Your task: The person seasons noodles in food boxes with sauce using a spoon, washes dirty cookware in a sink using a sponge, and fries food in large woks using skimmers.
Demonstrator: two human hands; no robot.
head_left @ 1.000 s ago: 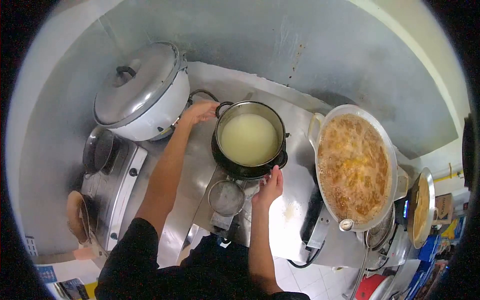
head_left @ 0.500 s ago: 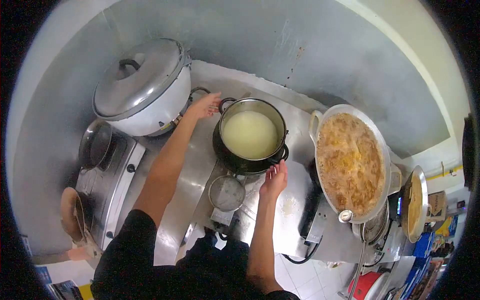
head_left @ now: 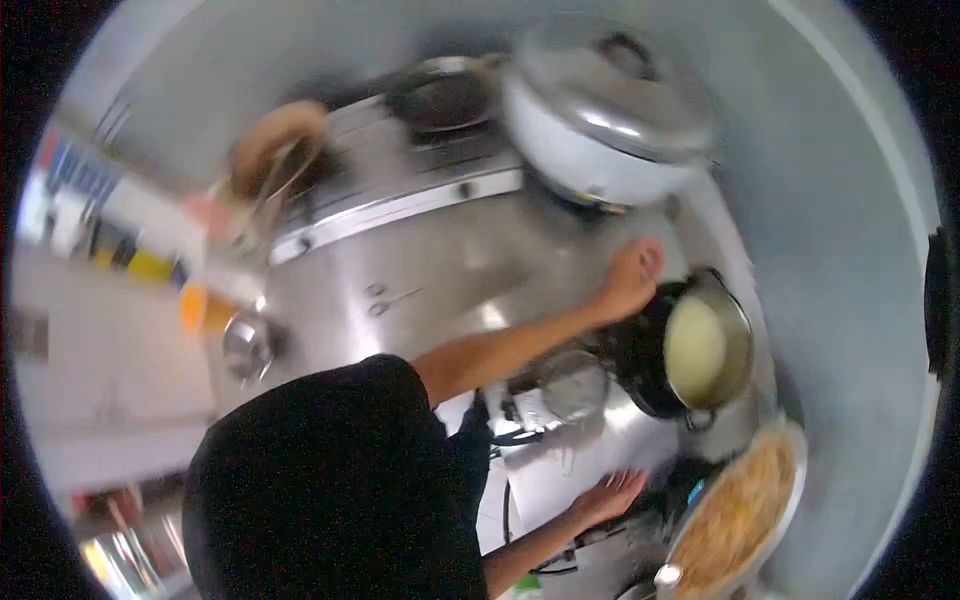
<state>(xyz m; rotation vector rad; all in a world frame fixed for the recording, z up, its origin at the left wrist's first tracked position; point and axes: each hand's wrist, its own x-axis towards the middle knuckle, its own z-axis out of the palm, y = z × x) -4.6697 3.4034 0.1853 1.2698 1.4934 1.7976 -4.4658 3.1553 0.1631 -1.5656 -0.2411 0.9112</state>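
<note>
A black pot [head_left: 640, 350] with pale yellow liquid [head_left: 695, 350] in it stands on the steel counter near the wall. My left hand [head_left: 635, 274] is just off the pot's rim, between it and the big rice cooker; its fingers are blurred but look loosely bent, with nothing visible in them. On the near side, my right hand [head_left: 612, 497] hovers apart from the pot, fingers stretched out and holding nothing. A wide pan of bubbling brown oil [head_left: 740, 515] lies beyond that hand. Close to my left forearm is a small round metal vessel [head_left: 573, 386].
A large lidded rice cooker [head_left: 605, 120] stands at the back. Beside it, a dark frying pan [head_left: 442, 98] sits on a stove [head_left: 400, 195]. Scissors [head_left: 380, 300] lie on the counter, with a shiny metal container [head_left: 248, 346] at its left end. The thermometer dial [head_left: 668, 575] rests at the oil pan's edge.
My view has swung to the left, so the pot and oil pan now appear farther right. Both hands have come away from the pot's handles. Scissors have come into view.
</note>
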